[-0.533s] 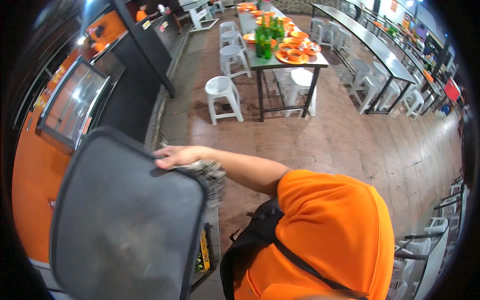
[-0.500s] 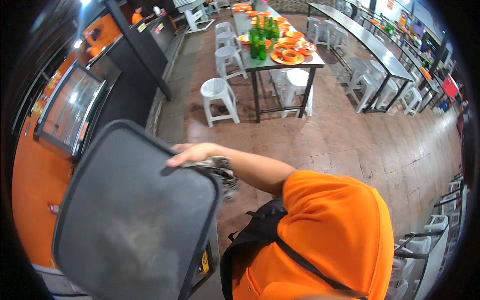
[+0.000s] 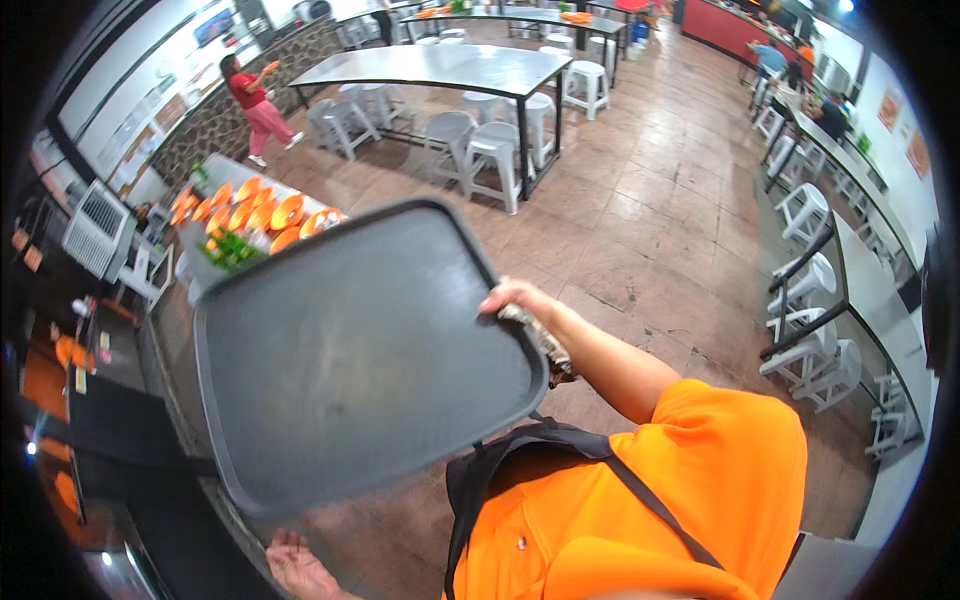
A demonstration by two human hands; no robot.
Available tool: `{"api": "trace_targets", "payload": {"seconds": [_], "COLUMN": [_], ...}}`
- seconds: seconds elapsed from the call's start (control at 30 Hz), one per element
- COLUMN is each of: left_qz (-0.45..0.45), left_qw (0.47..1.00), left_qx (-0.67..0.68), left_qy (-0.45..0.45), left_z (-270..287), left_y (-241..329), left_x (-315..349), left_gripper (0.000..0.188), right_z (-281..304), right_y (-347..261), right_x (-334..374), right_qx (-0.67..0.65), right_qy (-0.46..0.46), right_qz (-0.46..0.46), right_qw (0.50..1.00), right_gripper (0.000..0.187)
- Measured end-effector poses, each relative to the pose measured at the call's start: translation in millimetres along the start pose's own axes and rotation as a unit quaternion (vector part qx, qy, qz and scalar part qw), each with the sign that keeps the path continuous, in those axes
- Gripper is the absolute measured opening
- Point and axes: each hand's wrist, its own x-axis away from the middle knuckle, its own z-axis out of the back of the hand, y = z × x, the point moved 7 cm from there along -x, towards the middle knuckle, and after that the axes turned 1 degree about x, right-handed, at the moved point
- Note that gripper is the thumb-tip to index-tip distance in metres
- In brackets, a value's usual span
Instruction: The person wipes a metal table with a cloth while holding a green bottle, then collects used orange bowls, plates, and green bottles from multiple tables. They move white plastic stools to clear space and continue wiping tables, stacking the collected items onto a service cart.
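A large dark grey tray (image 3: 370,360) with rounded corners and a raised rim hangs in front of me, tilted and bare on its face. My right hand (image 3: 515,298) grips its right edge, thumb over the rim. Bunched between that hand and the tray is a patterned cloth (image 3: 545,345), partly hidden behind the corner. Below the tray's lower left corner, my left hand (image 3: 300,568) is apart from it, with fingers spread and nothing in them.
To the left, orange dishes (image 3: 262,212) and green bottles (image 3: 232,250) crowd a table. A long table (image 3: 440,68) with white stools (image 3: 492,160) stands ahead. Farther left, a person in red (image 3: 252,98) holds something orange. More stools (image 3: 812,345) line the tables at right.
My view has swung to the right, so the dish-laden table now lies at left. The tray has turned toward level, still in my right hand. My left hand has come into view.
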Motion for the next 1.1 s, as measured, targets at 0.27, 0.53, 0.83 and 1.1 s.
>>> {"api": "trace_targets", "payload": {"seconds": [0.27, 0.53, 0.83, 1.1], "left_qz": [0.106, 0.12, 0.118, 0.143], "left_qw": [0.971, 0.918, 0.913, 0.887], "left_qx": [0.053, -0.118, -0.123, -0.228], "left_qy": [-0.209, -0.36, -0.372, -0.375], "left_z": [-263, -502, -765, -900], "left_y": [-132, -230, -325, -372], "left_x": [-217, -363, -452, -493], "left_gripper": [0.03, 0.017, 0.013, 0.014], "right_z": [175, 261, 432, 532], "right_y": [-146, -189, -266, -353], "right_x": [-118, -348, -424, -534], "right_qx": [-0.214, -0.306, -0.238, -0.153], "right_qy": [0.198, 0.15, 0.182, 0.179], "right_qz": [0.144, 0.152, 0.181, -0.004], "right_qw": [0.946, 0.928, 0.937, 0.972], "right_gripper": [0.033, 0.012, 0.018, 0.007]}}
